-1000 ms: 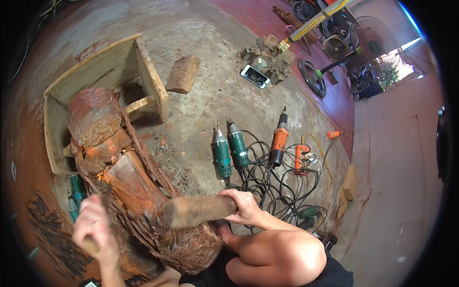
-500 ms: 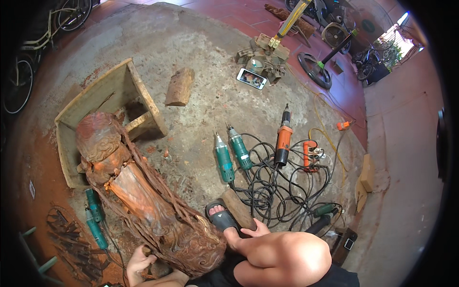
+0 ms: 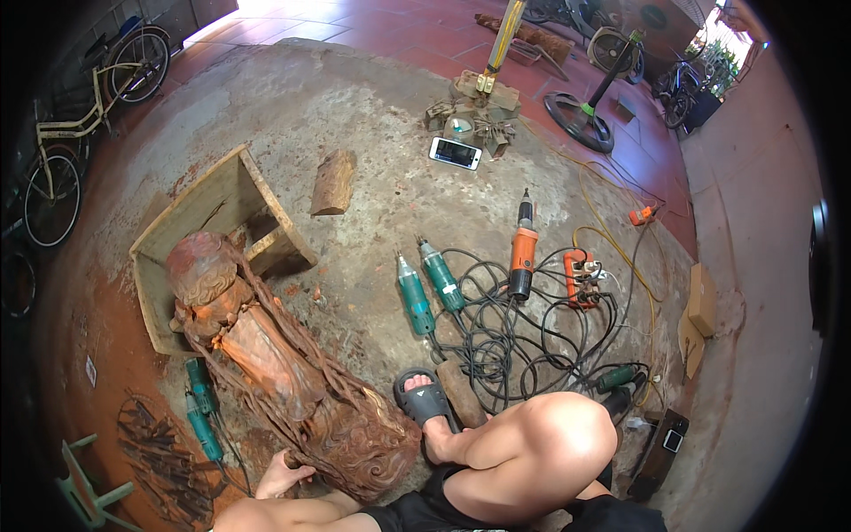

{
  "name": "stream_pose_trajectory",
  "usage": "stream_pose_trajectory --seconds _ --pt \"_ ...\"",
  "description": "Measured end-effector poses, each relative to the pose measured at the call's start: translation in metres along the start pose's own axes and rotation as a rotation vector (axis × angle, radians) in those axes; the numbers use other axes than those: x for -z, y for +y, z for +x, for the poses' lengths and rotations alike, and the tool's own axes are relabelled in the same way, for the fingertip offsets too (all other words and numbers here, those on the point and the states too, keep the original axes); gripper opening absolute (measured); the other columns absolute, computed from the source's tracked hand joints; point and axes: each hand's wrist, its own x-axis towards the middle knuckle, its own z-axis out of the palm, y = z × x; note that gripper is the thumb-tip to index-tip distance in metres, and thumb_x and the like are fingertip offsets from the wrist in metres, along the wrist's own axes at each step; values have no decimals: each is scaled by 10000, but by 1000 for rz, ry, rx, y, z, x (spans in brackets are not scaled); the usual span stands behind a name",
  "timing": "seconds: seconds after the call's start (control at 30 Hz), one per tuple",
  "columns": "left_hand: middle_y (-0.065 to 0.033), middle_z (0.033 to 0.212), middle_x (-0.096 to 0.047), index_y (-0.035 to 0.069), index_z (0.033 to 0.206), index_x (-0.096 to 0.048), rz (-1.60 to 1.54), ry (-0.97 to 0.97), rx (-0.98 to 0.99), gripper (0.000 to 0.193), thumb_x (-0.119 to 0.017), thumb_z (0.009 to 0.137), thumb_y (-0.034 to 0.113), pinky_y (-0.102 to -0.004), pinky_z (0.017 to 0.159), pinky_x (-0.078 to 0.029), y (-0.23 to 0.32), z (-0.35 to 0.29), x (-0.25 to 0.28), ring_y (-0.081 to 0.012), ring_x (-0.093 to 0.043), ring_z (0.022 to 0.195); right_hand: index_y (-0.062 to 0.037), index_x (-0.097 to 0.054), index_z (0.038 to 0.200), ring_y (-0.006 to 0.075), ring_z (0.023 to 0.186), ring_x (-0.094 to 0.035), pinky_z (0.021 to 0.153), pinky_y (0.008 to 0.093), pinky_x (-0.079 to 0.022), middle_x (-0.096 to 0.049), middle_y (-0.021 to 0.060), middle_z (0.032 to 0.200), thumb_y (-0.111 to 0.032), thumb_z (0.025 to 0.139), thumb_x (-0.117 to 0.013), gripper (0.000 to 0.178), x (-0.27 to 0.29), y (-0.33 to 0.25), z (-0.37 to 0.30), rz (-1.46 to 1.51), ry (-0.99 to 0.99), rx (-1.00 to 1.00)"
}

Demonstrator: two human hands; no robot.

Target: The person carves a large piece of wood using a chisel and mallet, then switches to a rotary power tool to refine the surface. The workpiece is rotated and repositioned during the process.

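Note:
A carved reddish-brown wooden statue (image 3: 284, 372) lies at a slant before me, its head end resting in a wooden box frame (image 3: 191, 191) tipped on its side. My left hand (image 3: 285, 476) is low beside the statue's lower left edge, thumb and fingers apart, with nothing visible between them. Whether its fingertips touch the wood is unclear. My right hand is out of sight; my bent right knee fills that area. A wood block (image 3: 458, 390) leans beside my sandalled foot (image 3: 424, 401), its lower end hidden by the leg.
Two green die grinders (image 3: 415, 297) and an orange one (image 3: 523, 257) lie ahead among tangled black cords (image 3: 496, 346) and an orange power strip (image 3: 581, 277). More green grinders (image 3: 204, 426) and carving chisels (image 3: 160, 461) lie at left. Beyond are a wood piece (image 3: 334, 182) and a phone (image 3: 456, 152).
My right hand, earlier by the wood block, has gone out of sight. My left hand has loosened from a small brown piece it seemed to grip. The view has shifted slightly.

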Motion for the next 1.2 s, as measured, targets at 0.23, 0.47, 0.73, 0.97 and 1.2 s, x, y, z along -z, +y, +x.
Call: stream_pose_trajectory --seconds 0.23,0.47,0.73,0.97,1.2 --pt "-216 1428 -541 -69 1476 -376 327 141 -61 979 -912 753 316 -408 1135 -368 -4 0 1 -313 -503 1329 -61 -650 914 233 788 -618 759 312 -498 -658 134 911 -363 854 -696 312 -21 12 -7 122 -326 -378" --pt "-122 1067 -668 5 1516 -341 241 302 -106 775 -694 963 417 -343 784 -538 -24 10 69 -185 -628 888 -49 -591 1161 272 962 -622 883 374 -497 -644 155 1080 -431 775 -805 584 -132 110 -22 456 -354 -81" --pt "-63 1012 -601 91 1575 -269 -155 468 -396 774 -654 988 416 -265 578 -468 60 24 83 -118 -535 674 -40 -445 1415 325 1190 -564 1030 424 -464 -541 200 1318 -453 697 -904 947 -274 169 37 680 -423 174" --pt "-39 990 -607 69 1610 -168 -285 338 -405 1149 -909 763 303 -269 547 -498 72 32 76 -129 -616 745 -48 -385 1461 381 1367 -438 1127 445 -401 -397 226 1496 -360 672 -935 1012 -255 147 44 705 -436 266" --pt "-109 1338 -588 -53 1558 -255 -127 380 -447 1275 -983 617 406 -327 913 -538 83 41 55 -199 -631 1120 -33 -377 1472 376 1352 -470 1104 434 -427 -445 224 1469 -306 660 -932 1020 -188 131 21 679 -432 253"
